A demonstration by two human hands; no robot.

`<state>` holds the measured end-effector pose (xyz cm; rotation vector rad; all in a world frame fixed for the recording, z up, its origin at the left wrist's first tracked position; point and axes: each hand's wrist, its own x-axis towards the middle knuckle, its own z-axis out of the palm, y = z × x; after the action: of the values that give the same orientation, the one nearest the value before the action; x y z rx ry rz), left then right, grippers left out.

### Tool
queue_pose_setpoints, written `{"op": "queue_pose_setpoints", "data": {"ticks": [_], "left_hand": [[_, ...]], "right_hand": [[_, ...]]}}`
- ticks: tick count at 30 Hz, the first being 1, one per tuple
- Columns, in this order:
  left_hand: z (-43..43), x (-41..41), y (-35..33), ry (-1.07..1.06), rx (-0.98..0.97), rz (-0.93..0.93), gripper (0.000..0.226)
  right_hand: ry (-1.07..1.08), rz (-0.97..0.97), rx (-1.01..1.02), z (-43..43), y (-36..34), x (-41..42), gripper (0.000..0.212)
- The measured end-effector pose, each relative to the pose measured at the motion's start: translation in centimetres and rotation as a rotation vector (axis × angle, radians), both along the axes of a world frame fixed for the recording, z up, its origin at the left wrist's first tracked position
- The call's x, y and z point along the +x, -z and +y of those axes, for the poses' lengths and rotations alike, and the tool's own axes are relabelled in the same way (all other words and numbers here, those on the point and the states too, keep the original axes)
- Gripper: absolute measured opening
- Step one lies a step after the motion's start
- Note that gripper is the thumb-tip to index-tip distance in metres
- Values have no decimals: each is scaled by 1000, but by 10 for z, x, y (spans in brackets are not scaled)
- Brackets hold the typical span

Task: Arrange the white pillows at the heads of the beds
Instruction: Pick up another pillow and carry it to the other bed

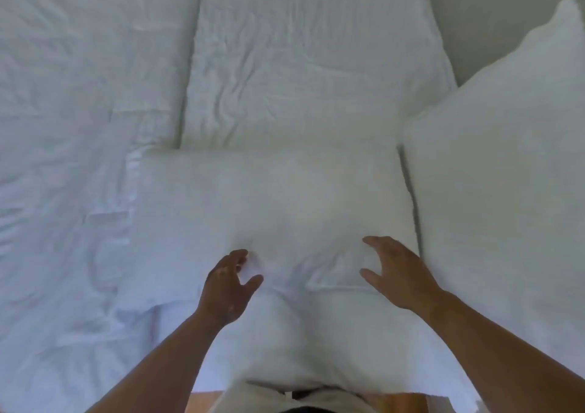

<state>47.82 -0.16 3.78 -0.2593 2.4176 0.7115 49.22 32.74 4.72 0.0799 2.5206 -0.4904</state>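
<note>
A white pillow (269, 203) lies flat in front of me on the bed. My left hand (229, 282) rests at its near edge with curled fingers pinching a fold of the pillowcase. My right hand (395, 270) hovers over the pillow's near right corner, fingers spread, holding nothing. A second white pillow (316, 64) lies flat just beyond the first. A third white pillow (506, 175) stands tilted at the right, leaning against the grey wall.
A rumpled white duvet (69, 159) covers the bed at the left. The grey wall (484, 10) runs along the upper right. A strip of wooden floor (202, 401) shows at the bottom edge below me.
</note>
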Motion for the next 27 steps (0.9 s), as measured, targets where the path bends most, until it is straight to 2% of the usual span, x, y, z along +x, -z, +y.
{"op": "queue_pose_setpoints", "data": {"ticks": [4, 7, 9, 11, 15, 20, 23, 25, 27], "left_hand": [[5, 33, 19, -587, 201, -83, 56], [19, 42, 37, -985, 384, -114, 87], [30, 44, 51, -1163, 462, -108, 108], [41, 45, 63, -1308, 538, -115, 119], [59, 48, 84, -1452, 686, -108, 121], [80, 41, 107, -1567, 938, -20, 84], [87, 35, 126, -1614, 1007, 2, 86], [89, 32, 137, -1614, 1054, 6, 97], [90, 29, 143, -1606, 1099, 19, 97]], "right_hand": [[-151, 81, -54, -33, 5, -66, 69], [-253, 139, -74, -55, 10, -121, 72], [-303, 153, -75, -69, 16, -156, 76], [-350, 137, -69, -84, 23, -190, 82], [-428, 47, -53, -114, 43, -246, 95], [-403, -116, -118, -135, 72, -291, 115], [-339, -213, -174, -135, 93, -304, 126], [-288, -250, -207, -134, 106, -305, 124], [-254, -275, -265, -134, 111, -300, 102]]}}
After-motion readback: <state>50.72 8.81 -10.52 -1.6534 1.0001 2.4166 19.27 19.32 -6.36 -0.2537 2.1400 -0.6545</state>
